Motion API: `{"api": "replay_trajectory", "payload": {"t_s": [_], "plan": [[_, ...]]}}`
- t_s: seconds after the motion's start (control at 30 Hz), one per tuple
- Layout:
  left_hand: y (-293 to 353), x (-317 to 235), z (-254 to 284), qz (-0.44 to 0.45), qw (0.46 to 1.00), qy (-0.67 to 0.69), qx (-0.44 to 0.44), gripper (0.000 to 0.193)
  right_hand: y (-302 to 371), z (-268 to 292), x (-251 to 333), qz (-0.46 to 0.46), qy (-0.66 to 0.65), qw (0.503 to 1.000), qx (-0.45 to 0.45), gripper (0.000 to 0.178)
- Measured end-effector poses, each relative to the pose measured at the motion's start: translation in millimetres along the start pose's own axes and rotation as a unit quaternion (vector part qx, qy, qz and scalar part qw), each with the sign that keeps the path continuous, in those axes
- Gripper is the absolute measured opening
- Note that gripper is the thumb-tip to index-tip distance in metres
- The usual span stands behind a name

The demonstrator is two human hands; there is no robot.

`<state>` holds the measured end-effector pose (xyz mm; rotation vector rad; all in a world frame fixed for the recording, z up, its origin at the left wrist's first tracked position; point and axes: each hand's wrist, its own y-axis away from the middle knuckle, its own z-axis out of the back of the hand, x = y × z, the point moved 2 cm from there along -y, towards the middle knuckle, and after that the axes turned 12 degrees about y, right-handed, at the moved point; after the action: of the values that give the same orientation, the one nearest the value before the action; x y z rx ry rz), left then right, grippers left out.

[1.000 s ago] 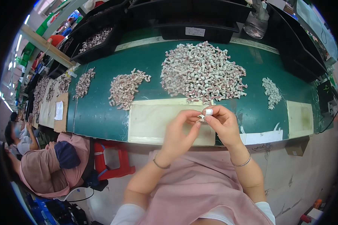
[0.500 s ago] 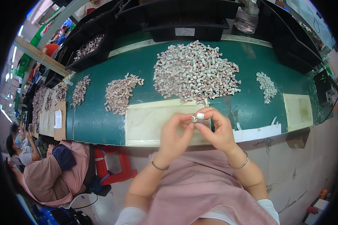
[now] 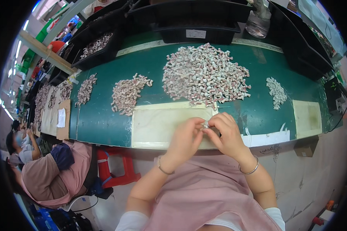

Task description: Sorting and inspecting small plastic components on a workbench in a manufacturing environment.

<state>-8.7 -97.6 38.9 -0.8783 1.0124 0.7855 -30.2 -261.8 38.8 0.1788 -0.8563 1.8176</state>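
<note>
Both my hands meet over the cream-coloured mat (image 3: 154, 131) at the table's near edge. A small whitish piece (image 3: 206, 124) lies between their fingertips; its exact shape is mostly hidden by the fingers. My left hand (image 3: 186, 139) pinches at it from the left with thumb and index finger. From the right, my right hand (image 3: 228, 134) closes thumb and index finger on the same piece. Just beyond the mat, a large heap of small white and pinkish pieces (image 3: 206, 75) covers the green table.
Smaller heaps of similar pieces (image 3: 127, 94) lie left, with a pale heap (image 3: 276, 93) at right. Black bins (image 3: 198, 34) line the back, beside a clear container of liquid (image 3: 257, 26). A white strip (image 3: 268, 138) lies right of my hands. A co-worker (image 3: 46, 177) sits at left, near a red stool (image 3: 119, 165).
My hands have turned slightly about the small piece and come closer together, covering more of it. The whole view has shifted a little, with the table appearing slightly further right.
</note>
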Motion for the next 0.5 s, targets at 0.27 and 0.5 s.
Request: {"api": "replay_trajectory", "payload": {"t_s": [0.27,0.5], "plan": [[9,13,54,-0.078,0.972,-0.215,-0.06,0.022,-19,-5,-32,-0.057,0.212,0.975,0.023,0.02],[10,40,141,-0.012,0.896,-0.376,-0.236,0.016,-55,-16,-47,-0.049,0.256,0.965,-0.022,0.028]]}}
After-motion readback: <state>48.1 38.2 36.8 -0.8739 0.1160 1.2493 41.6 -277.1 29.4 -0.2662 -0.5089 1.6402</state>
